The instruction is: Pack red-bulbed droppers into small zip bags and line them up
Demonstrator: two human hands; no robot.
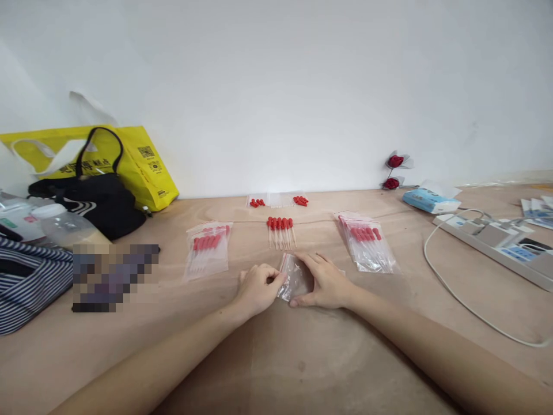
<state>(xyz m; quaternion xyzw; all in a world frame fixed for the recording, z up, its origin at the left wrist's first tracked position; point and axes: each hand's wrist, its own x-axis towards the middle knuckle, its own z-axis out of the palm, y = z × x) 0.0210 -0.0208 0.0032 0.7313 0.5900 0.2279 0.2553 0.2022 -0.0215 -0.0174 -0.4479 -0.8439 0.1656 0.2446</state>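
Observation:
A small clear zip bag point(298, 279) lies on the table between my hands, with its red seal line towards the left. My left hand point(259, 289) has thumb and fingers pinched on the bag's left edge. Over the bag's right side, my right hand point(324, 281) rests with its thumb and fingers apart, touching the bag. Just beyond stands a neat row of several droppers point(281, 230) with red bulbs and pale stems. Filled bags of red-topped droppers lie on both sides, the left bags point(208, 251) and the right bags point(367, 242).
Loose red bulbs point(301, 201) lie near the wall by flat clear bags point(280, 199). At left are a yellow bag point(147, 167), a black pouch point(93, 199) and a plastic jar point(64, 225). A tissue pack point(430, 200), red roses point(392, 183) and a corded power strip point(496, 245) sit at right.

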